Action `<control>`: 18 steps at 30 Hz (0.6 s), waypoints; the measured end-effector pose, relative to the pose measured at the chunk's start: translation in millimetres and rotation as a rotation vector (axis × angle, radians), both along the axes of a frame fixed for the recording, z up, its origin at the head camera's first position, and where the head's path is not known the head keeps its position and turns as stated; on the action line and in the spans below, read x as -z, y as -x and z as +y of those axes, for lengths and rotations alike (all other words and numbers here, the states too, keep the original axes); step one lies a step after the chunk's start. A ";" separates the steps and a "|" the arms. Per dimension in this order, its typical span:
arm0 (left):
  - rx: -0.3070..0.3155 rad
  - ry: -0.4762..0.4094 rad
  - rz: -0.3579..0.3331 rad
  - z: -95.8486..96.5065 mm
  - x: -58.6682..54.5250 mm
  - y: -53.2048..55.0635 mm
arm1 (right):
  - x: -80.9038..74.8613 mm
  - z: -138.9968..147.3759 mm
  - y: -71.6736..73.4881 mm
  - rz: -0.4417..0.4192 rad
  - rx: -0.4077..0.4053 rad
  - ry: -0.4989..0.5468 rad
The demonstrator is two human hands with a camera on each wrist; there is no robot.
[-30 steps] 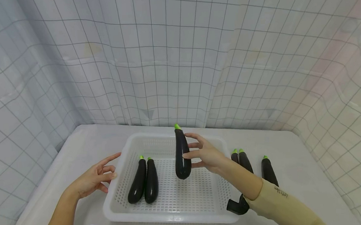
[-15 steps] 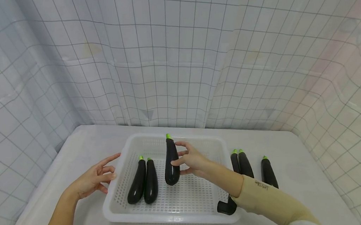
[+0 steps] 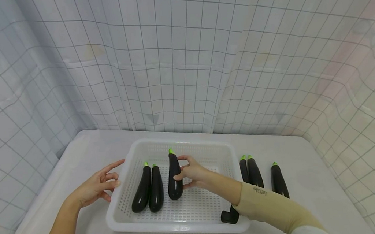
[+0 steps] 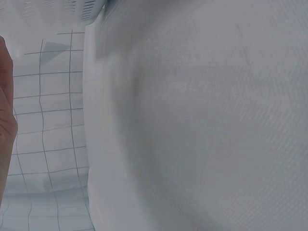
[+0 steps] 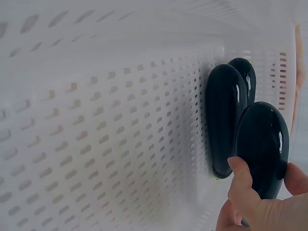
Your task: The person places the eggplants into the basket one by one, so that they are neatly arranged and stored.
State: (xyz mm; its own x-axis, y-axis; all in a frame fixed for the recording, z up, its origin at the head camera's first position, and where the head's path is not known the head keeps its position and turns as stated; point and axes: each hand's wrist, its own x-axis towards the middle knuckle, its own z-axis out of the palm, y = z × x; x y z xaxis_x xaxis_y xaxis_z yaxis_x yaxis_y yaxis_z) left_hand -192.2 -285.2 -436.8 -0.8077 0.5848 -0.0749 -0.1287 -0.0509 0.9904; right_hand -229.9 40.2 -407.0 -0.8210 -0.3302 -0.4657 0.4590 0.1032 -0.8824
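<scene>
My right hand (image 3: 193,173) grips a dark, glossy eggplant (image 3: 174,176) with a green stem end, over the floor of a white perforated plastic basket (image 3: 210,196). Thumb and fingers pinch its sides in the right wrist view, where the held eggplant (image 5: 262,144) overlaps the others. Two more eggplants (image 3: 157,189) lie side by side in the basket's left part, stems pointing away. My left hand (image 3: 95,186) is at the basket's left rim, its index finger extended and its fingertips right at the edge. In the left wrist view only a strip of that hand (image 4: 6,106) shows.
On the white table (image 3: 315,191) right of the basket lie two eggplants (image 3: 254,172) close together, partly behind my right forearm, and a single eggplant (image 3: 279,181) farther right. Gridded white curtain (image 3: 177,66) encloses the back and sides. Black wrist mounts (image 3: 230,215) sit on both wrists.
My right hand has carried the held eggplant left and lower into the basket, closer to the two lying there. The left hand has stayed at the rim.
</scene>
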 end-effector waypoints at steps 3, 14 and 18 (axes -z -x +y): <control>0.000 -0.003 -0.002 -0.2 -0.2 0.2 | 4.7 -1.6 0.3 -0.009 -0.008 0.002; -0.004 0.015 0.007 -1.2 1.1 0.9 | 17.4 -3.4 3.0 -0.029 -0.128 -0.018; 0.001 0.004 0.006 -0.5 0.5 0.3 | 20.6 -3.8 4.2 -0.044 -0.170 -0.031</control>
State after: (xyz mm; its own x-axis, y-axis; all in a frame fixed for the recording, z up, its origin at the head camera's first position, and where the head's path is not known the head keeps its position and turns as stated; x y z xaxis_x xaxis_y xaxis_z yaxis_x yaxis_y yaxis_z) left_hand -192.5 -285.7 -437.3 -0.8076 0.5852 -0.0727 -0.1232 -0.0468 0.9913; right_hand -234.1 36.5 -427.7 -0.7332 -0.4475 -0.5120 0.4708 0.2092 -0.8571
